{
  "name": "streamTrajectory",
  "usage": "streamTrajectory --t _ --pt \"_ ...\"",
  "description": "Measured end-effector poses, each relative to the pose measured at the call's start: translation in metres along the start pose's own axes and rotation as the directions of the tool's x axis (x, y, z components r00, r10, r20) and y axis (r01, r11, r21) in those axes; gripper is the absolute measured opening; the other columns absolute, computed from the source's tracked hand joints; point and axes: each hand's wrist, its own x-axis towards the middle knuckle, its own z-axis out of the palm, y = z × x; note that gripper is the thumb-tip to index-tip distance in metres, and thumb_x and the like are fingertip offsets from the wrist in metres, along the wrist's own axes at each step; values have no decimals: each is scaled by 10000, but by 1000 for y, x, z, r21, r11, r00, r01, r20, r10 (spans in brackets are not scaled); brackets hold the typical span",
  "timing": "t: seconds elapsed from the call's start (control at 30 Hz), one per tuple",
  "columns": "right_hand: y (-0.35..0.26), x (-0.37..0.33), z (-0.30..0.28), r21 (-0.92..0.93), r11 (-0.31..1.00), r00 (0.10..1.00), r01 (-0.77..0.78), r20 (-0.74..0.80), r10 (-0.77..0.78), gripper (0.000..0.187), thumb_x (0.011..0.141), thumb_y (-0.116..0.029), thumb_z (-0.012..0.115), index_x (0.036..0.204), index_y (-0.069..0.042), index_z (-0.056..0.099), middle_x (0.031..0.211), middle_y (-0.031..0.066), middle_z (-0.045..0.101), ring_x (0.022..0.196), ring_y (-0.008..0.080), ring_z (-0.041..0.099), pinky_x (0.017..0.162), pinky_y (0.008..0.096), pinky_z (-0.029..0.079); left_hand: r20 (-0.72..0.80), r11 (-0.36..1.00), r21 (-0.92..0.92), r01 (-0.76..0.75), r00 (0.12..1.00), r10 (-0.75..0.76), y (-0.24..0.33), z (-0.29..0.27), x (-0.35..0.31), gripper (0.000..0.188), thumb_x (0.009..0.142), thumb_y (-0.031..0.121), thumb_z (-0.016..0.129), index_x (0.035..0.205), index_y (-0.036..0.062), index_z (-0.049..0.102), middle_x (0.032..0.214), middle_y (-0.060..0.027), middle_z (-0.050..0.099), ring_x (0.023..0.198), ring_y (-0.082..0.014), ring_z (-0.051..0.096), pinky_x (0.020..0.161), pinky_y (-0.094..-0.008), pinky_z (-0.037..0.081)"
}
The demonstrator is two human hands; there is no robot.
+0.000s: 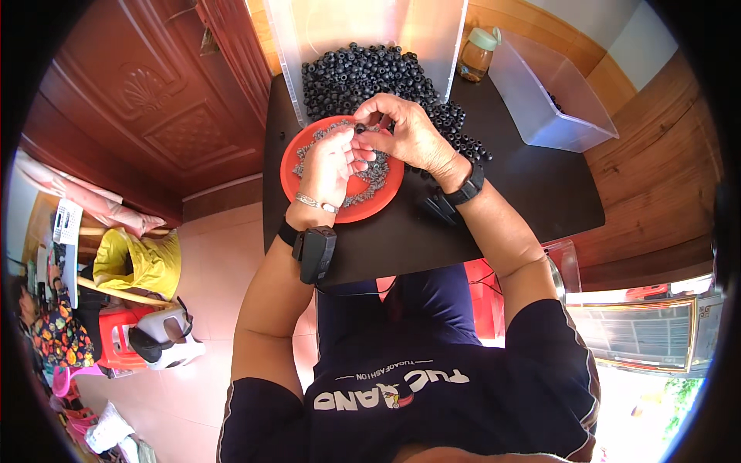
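Note:
My left hand, palm up with fingers curled, is over the orange-red bowl. My right hand meets it there, thumb and forefinger bent into a pinch. At the meeting fingertips is one small black bead-like piece, which both hands appear to grip. Small grey pieces lie in a ring inside the bowl, partly hidden under my hands. Just beyond, a big heap of black bead-like pieces spills out of a clear plastic bin and along the right side of the bowl.
The dark tabletop carries a second translucent bin and a lidded jar at the right back. A reddish-brown door stands to the left. On the floor side are a yellow bag and a red stool.

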Motion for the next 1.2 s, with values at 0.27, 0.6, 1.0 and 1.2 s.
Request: streamTrajectory --t 0.27,0.6,1.0,1.2 --pt "5 -2 -2 96 995 999 -31 14 30 197 770 -88 733 950 -55 660 900 25 638 811 123 592 729 268 484 62 995 -96 11 998 -5 -3 -2 1 192 890 173 497 1035 53 536 884 -79 618 782 -216 615 689 -312 459" --pt "10 -4 3 280 958 998 -61 19 58 150 826 -116 699 956 -55 653 940 16 617 859 104 574 759 261 477 91 999 -52 -9 996 14 -1 -1 0 252 905 226 480 1073 52 554 915 -90 629 806 -221 606 716 -320 456" --pt "4 -5 -4 -122 992 996 18 92 -6 126 795 -164 694 863 -61 672 863 58 626 814 198 612 709 298 486 31 982 -152 -116 992 122 25 -22 2 229 897 244 515 890 31 598 859 -93 636 808 -243 623 739 -337 477" --pt "-14 -20 11 -487 867 928 109 363 87 103 740 -205 678 756 -104 673 808 57 599 857 268 591 737 382 488 -21 986 -110 -123 992 122 27 -24 1 225 893 235 512 899 26 594 869 -100 632 829 -249 624 758 -342 482"
